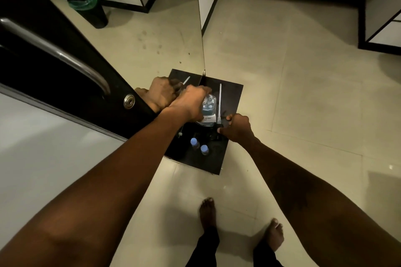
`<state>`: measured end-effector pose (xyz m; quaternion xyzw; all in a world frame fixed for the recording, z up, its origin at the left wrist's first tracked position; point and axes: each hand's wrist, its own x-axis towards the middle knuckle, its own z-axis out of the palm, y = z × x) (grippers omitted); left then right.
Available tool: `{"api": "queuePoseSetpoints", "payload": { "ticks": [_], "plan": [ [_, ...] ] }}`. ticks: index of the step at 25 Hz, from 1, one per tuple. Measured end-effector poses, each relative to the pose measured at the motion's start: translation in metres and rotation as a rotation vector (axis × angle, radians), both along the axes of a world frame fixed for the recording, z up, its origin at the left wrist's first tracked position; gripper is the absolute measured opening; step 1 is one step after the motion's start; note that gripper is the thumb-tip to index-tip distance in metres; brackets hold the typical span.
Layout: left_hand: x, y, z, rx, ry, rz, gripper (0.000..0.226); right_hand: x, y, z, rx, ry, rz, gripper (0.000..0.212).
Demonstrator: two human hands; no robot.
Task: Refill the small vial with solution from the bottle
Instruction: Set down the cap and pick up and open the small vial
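A clear bottle point(208, 105) of blue solution with a white label stands on a small black table point(232, 95). My left hand point(189, 102) grips its top from above and hides the cap. Two small vials with pale blue caps point(194, 142) point(204, 149) stand upright near the table's front edge. A long white pipette point(220, 98) lies to the right of the bottle. At the pipette's lower end, my right hand point(236, 128) has its fingers curled and pinches a small dark item at the table's right edge; I cannot tell what it is.
A mirror point(152, 39) stands against the table's left side and reflects my left hand and a black bin with a green liner point(87, 6). A dark door with a steel handle point(65, 56) is on the left. My bare feet point(208, 212) stand on pale floor tiles.
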<state>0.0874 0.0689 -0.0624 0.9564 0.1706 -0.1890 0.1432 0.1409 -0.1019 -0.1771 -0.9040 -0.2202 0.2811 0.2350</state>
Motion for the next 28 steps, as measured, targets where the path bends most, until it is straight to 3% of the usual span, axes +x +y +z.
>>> {"api": "queuePoseSetpoints", "payload": {
  "ticks": [4, 6, 9, 14, 16, 22, 25, 28],
  "plan": [
    [-0.037, -0.010, 0.008, -0.037, -0.144, 0.108, 0.110, -0.013, -0.006, 0.026, 0.201, -0.097, -0.013, 0.015],
    [-0.071, -0.021, 0.009, -0.066, -0.290, 0.224, 0.102, -0.029, -0.001, 0.044, 0.299, -0.175, 0.147, 0.012],
    [-0.134, -0.037, -0.004, -0.253, -0.468, 0.321, 0.079, -0.057, 0.021, 0.064, 0.171, -0.068, 0.422, 0.021],
    [-0.167, -0.043, -0.025, -0.324, -0.340, 0.412, 0.047, -0.083, 0.058, 0.050, -0.004, -0.094, 0.580, 0.031],
    [-0.166, -0.041, -0.024, -0.319, -0.333, 0.386, 0.045, -0.086, 0.064, 0.046, -0.041, -0.160, 0.621, 0.028],
    [-0.165, -0.044, 0.007, -0.322, -0.351, 0.378, 0.049, -0.068, 0.050, 0.091, 0.126, -0.077, 0.451, 0.028],
    [-0.157, -0.054, 0.046, -0.294, -0.482, 0.403, 0.063, -0.046, 0.022, 0.166, 0.374, 0.007, 0.244, 0.030],
    [-0.133, -0.074, 0.105, -0.378, -0.671, 0.455, 0.052, -0.014, -0.012, 0.249, 0.519, 0.103, 0.150, 0.028]
  ]
}}
